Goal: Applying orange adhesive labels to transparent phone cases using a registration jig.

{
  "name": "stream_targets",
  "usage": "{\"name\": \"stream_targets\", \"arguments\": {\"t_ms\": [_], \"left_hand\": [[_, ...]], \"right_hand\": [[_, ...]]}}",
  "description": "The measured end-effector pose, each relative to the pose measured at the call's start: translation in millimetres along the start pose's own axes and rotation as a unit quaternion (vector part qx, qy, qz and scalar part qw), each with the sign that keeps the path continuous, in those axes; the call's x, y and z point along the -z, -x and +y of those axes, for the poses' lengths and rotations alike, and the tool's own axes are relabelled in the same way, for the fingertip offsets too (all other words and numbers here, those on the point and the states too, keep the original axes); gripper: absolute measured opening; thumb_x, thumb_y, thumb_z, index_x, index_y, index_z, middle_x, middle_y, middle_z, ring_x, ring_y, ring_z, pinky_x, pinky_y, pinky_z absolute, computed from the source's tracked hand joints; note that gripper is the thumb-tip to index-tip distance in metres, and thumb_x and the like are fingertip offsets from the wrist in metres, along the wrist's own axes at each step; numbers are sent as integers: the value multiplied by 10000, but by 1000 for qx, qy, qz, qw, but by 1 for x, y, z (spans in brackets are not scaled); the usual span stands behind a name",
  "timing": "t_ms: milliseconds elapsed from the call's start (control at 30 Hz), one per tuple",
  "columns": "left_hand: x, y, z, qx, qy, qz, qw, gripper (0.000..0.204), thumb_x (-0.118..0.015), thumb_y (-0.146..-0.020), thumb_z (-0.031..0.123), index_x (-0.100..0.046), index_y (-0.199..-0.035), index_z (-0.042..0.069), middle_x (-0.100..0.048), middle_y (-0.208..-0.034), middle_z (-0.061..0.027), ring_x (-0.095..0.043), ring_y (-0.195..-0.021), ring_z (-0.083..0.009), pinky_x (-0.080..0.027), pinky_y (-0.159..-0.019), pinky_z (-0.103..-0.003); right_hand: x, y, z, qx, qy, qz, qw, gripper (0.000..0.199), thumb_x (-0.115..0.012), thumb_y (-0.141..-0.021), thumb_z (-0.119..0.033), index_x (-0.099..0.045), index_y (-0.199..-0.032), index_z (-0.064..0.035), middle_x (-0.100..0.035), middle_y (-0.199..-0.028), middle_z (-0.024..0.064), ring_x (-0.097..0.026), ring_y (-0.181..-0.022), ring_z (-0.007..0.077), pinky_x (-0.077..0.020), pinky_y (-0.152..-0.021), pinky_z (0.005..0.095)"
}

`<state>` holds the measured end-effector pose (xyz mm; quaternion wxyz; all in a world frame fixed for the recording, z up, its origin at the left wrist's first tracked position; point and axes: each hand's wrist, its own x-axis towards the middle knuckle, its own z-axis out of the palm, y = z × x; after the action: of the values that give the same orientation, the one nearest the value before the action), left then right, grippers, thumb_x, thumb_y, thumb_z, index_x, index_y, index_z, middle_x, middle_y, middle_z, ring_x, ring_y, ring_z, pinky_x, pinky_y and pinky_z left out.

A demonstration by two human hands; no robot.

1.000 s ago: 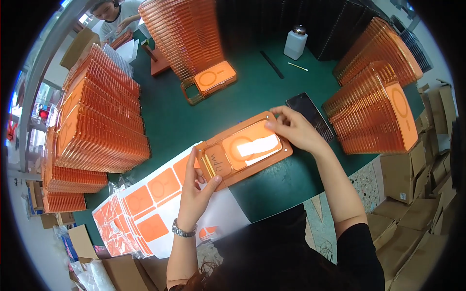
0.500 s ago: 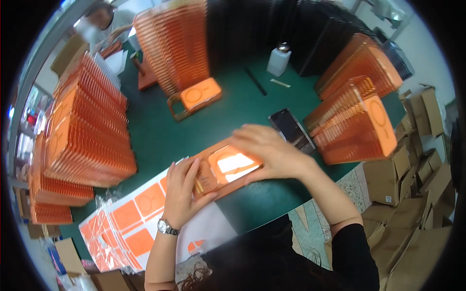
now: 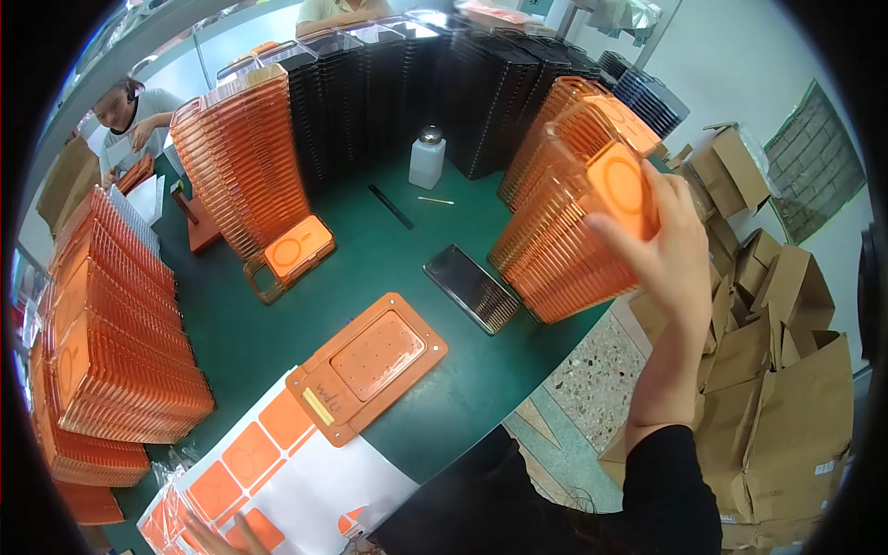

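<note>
presently the right hand [image 3: 668, 252] is reaching up to the leaning stack of orange cases [image 3: 572, 231] at the right edge of the green table [image 3: 407, 268], fingers closed over one orange phone case [image 3: 622, 190] at the top of that stack, thumb toward its lower edge. whether the case is resting against its neighbours or clear of them cannot be told. the left hand [image 3: 222, 535] is lying at the bottom edge of the view on the white sheet of orange stickers [image 3: 268, 462]; only the fingertips are showing, spread flat, holding nothing as far as can be seen.

judgement: the case is looking thin, light and slightly flexible, with a glossy moulded surface, so probably a little slippery; it is unlikely to break but may bow if squeezed across the open middle. the long side rims are the sounder place to grip, not the flat back with the ring mark.

the orange fixture plate [image 3: 368, 365] is sitting empty between the hands. a dark phone [image 3: 472, 289] is lying just beside the stack. a white dispenser bottle [image 3: 426, 159] is standing farther back, near black tray stacks [image 3: 435, 92].
</note>
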<state>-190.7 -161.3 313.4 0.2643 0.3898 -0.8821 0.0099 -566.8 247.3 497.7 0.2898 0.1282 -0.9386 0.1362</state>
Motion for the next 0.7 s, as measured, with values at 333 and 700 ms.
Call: {"name": "stream_targets", "arguments": {"t_ms": [333, 700], "left_hand": [[30, 87, -55, 353, -77, -199, 911, 1038, -637, -834, 764, -363, -1574, 90, -349, -1557, -330, -520, -1307, -490, -495, -1028, -566], [24, 125, -87, 293, 131, -16, 947, 958, -862, -764, 103, -316, -1533, -65, -472, -1386, -243, -477, -1285, -360, -440, -1034, -466]], "right_hand": [[4, -15, 16, -80, 119, -195, 970, 897, -714, -748, -714, -658, -1267, 16, -653, -1059, 161, -660, -1031, 317, -507, -907, 421], [-13, -6, 87, -4, -33, -165, 986, 636, -661, -990, -391, -521, -1423, 54, -575, -1407, 239, -562, -1289, 303, -436, -1079, 388]]}}
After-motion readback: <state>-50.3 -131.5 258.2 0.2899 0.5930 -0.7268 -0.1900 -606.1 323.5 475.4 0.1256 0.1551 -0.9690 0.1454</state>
